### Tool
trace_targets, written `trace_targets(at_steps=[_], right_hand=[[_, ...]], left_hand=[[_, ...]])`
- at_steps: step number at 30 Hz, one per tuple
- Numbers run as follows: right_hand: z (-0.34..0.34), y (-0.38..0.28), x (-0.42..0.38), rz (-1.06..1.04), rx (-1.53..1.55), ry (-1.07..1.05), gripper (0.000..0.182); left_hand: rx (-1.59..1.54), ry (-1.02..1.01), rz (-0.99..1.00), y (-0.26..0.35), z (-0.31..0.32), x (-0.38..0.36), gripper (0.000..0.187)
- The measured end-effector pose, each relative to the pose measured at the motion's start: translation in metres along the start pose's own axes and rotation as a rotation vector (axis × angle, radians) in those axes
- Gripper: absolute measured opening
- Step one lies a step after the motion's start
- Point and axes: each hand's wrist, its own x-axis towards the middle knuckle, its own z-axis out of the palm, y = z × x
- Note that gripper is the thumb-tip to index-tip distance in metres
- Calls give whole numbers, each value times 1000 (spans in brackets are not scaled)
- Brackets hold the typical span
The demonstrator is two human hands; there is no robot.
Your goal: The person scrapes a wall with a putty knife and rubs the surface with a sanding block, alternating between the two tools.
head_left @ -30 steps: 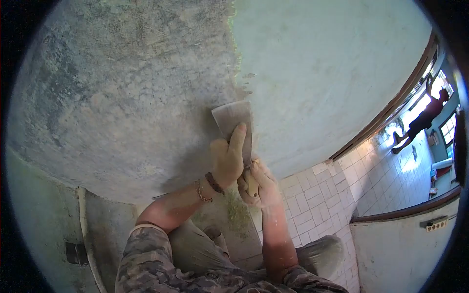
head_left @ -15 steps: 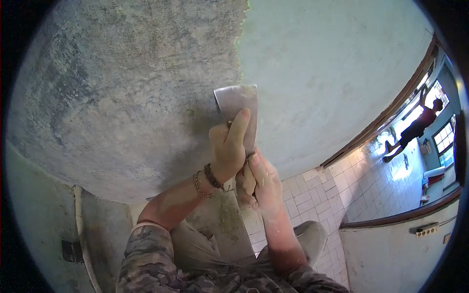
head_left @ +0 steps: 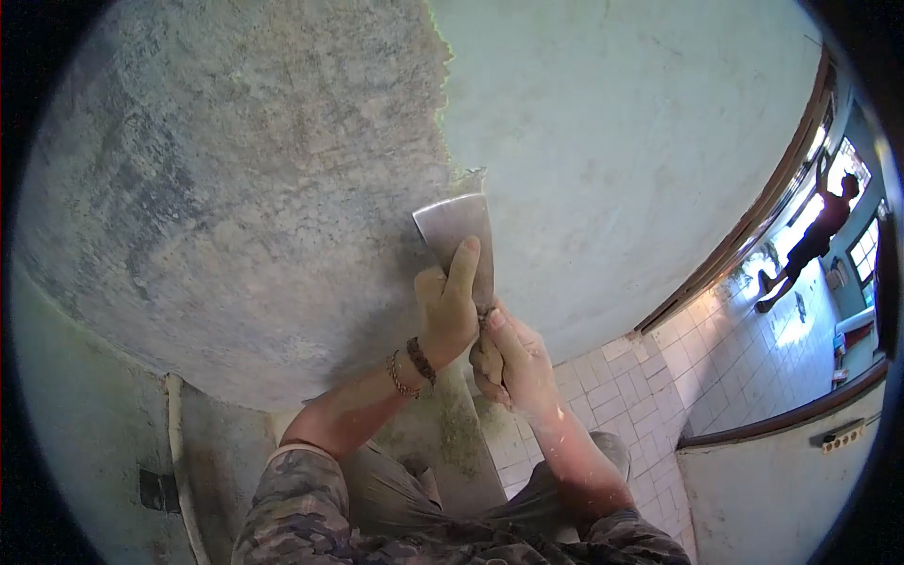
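A wide metal scraper points up the wall, its blade just below the ragged edge of the pale green paint. My left hand is closed around the lower blade, with the index finger laid along its face. Lower down, my right hand wraps the handle, which is mostly hidden by the fingers. A small lifted paint flake sticks out just above the blade. To the left, the wall is bare, rough grey plaster.
A mossy ledge lies below my hands, beside the tiled floor. A pipe runs down the left wall. Through the doorway at right, another person stands with raised arms near windows. A power strip hangs on the low wall.
The scraper has drawn back a little from the paint edge, and a lifted flake now shows above the blade. Both hands keep their hold. The view has shifted slightly.
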Motion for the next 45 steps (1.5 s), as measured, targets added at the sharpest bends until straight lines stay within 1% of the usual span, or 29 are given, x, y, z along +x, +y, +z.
trace_targets(at_steps=[2, 5, 7, 9, 10, 13, 15, 16, 18, 19, 21, 22, 24, 25, 26, 27, 28, 29, 30, 32, 33, 35, 36, 37, 39, 40, 41, 42, 45], right_hand=[[10, -10, -1, 20, -7, 50, 52], [12, -17, 4, -25, 42, 40, 46], [2, -3, -1, 73, -44, 102, 44], [5, -5, -2, 31, -53, 75, 44], [6, -6, -4, -1, -52, 64, 43], [27, -39, 6, -93, -107, 87, 44], [16, -29, 5, -72, -107, 100, 44], [11, -21, 3, -55, -103, 116, 44], [6, 2, -9, -5, -91, 139, 43], [8, 4, -12, 48, -82, 168, 42], [13, -3, -3, -50, -161, 174, 41], [18, -11, 2, -136, -243, 178, 41], [32, -44, 12, -131, -169, 134, 40], [37, -52, 14, -137, -93, 81, 40], [33, -50, 15, -135, -111, 67, 39], [20, -30, 15, -135, -111, 60, 39], [1, 4, 12, -229, -304, 84, 39], [-3, 14, 9, -280, -403, 93, 39], [-6, 23, 5, -330, -501, 107, 39], [9, 13, -1, -112, -193, 156, 37], [14, -2, 2, -107, -194, 161, 37], [21, -38, 19, -133, -123, 34, 37], [21, -41, 17, -126, -121, 38, 37], [21, -44, 16, -106, -84, 40, 37], [21, -38, 11, -94, -47, 34, 36], [17, -20, 1, -27, -51, 90, 36], [12, -5, -6, 39, -56, 149, 37], [10, 2, -5, -29, -19, 84, 35], [22, -36, 2, -46, -20, 63, 35]], left_hand=[[61, -42, 92, 28, 7, 12, 51], [48, -132, 119, 31, 4, 15, 52], [140, -85, 179, -3, -5, 2, 51], [226, -30, 260, -12, -10, 7, 50], [406, -53, 418, -10, -13, 14, 32], [639, -59, 786, 35, 1, 24, 18], [716, -172, 359, 48, 3, 25, 23], [719, -172, 362, 39, 1, 16, 23], [95, -40, -18, 4, -4, -6, 40], [93, -40, -15, -2, -2, -5, 40], [193, 47, 266, -13, 1, 1, 45], [190, 47, 259, 7, 6, 10, 45], [196, -30, 76, 65, 15, 33, 33], [200, -27, 69, 56, 11, 33, 33], [452, -17, 291, 43, 7, 35, 32], [334, -107, 131, 34, -1, 28, 30], [227, -175, -37, 26, -9, 21, 29], [225, -172, -34, 15, -8, 6, 29], [75, -16, 4, 0, 1, -8, 36], [43, 39, -13, 18, 2, -7, 44], [42, 39, -21, 32, 3, 2, 44], [162, -15, 85, 65, 16, 31, 40], [164, -14, 76, 61, 17, 34, 40], [298, 14, 282, 53, 18, 37, 40], [433, 43, 499, 28, 15, 30, 41], [205, 48, 296, 6, 9, 11, 45], [89, 38, 199, 6, 10, 9, 47], [-28, 38, 102, 5, 10, 8, 48], [163, 52, 127, 50, 20, 15, 46]])
